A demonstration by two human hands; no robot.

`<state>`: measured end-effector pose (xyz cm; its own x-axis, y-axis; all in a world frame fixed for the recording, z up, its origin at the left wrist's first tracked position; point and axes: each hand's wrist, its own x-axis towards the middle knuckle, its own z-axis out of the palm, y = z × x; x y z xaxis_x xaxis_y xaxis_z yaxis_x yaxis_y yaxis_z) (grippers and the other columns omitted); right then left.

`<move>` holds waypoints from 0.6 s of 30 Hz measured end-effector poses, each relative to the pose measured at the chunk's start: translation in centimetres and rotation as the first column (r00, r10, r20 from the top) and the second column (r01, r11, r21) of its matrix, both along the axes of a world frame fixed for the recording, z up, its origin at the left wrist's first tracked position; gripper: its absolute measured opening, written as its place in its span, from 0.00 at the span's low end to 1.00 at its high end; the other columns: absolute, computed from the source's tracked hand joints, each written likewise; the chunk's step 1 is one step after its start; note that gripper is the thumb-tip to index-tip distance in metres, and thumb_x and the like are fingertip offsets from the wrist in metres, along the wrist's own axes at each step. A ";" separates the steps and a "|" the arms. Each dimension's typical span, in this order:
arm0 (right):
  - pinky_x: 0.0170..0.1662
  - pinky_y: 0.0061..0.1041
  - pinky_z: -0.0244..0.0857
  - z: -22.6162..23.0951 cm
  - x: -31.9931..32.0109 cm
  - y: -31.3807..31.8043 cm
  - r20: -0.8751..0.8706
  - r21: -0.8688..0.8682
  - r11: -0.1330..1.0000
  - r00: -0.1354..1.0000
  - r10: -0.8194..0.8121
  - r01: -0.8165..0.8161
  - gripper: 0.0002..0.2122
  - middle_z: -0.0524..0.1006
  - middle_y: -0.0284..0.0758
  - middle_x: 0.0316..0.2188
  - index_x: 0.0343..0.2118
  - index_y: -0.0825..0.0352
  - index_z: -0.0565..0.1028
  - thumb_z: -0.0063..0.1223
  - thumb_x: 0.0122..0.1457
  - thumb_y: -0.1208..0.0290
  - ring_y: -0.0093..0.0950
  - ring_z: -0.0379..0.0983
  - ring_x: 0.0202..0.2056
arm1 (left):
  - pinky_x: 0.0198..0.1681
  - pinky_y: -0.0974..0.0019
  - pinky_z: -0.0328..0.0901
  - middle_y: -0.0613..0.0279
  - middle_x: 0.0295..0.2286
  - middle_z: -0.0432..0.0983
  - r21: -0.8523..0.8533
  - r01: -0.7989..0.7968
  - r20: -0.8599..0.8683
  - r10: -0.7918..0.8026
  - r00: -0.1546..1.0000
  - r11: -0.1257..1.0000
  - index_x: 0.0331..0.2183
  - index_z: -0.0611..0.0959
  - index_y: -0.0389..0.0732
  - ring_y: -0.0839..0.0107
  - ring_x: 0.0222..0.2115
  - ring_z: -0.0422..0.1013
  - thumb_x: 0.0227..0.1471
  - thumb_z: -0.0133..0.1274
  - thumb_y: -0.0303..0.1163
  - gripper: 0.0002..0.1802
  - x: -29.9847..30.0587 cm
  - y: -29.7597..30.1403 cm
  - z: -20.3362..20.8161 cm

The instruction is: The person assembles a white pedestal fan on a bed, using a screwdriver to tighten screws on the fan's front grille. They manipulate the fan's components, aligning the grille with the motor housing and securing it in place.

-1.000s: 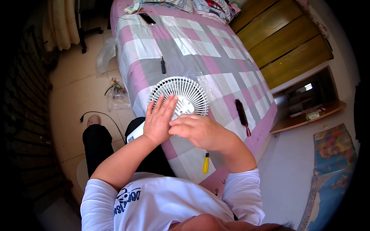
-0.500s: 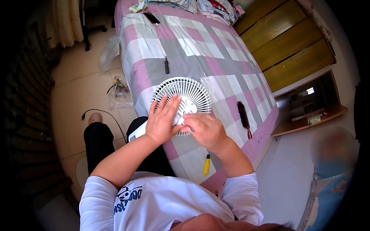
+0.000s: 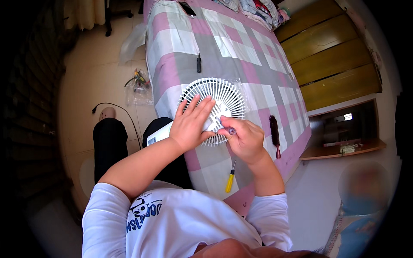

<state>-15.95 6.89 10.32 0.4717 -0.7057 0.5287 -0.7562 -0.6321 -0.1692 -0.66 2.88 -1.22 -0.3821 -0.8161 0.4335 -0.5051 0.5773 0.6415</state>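
My right hand (image 3: 241, 138) moved off the white fan grille (image 3: 214, 105) centre to its lower-right edge, now pinching a small dark object; left hand (image 3: 191, 124) slid slightly lower.

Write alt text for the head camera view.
A seated person presses the left hand flat on a round white fan grille lying on a pink, grey and white checked bed, while the right hand pinches a small dark object at its centre. A yellow-handled screwdriver lies nearby.

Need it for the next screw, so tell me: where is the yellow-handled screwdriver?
In the head view the yellow-handled screwdriver lies on the checked bedcover, near its edge, just below the right hand and the white fan grille.
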 end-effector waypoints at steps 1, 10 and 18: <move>0.34 0.27 0.74 -0.5 0.0 0.4 0.025 -0.007 1.000 0.999 -0.022 0.022 0.11 0.82 0.35 0.31 0.33 0.65 0.77 0.65 0.45 0.80 0.32 0.80 0.29 | 0.66 0.49 0.44 0.64 0.63 0.57 0.018 0.001 0.012 -0.002 1.000 1.000 0.64 0.59 0.48 0.58 0.64 0.52 0.41 0.66 0.47 0.52 0.0 0.1 -0.1; 0.38 0.30 0.73 3.0 0.8 -0.7 -0.086 0.193 0.966 0.978 0.192 -0.173 0.10 0.81 0.36 0.37 0.29 0.65 0.75 0.67 0.46 0.78 0.34 0.78 0.38 | 0.66 0.48 0.43 0.63 0.63 0.56 0.004 0.012 -0.002 -0.012 1.000 1.000 0.64 0.59 0.49 0.58 0.65 0.51 0.41 0.66 0.48 0.53 0.1 0.1 -0.4; 0.29 0.27 0.61 -0.3 0.3 -3.0 0.324 0.608 0.663 0.899 0.295 -0.437 0.18 0.73 0.35 0.24 0.20 0.65 0.65 0.62 0.55 0.63 0.29 0.67 0.25 | 0.65 0.48 0.45 0.63 0.63 0.57 -0.030 -0.002 -0.024 0.001 1.000 1.000 0.64 0.60 0.48 0.57 0.64 0.52 0.40 0.66 0.42 0.51 -0.4 -0.2 -0.8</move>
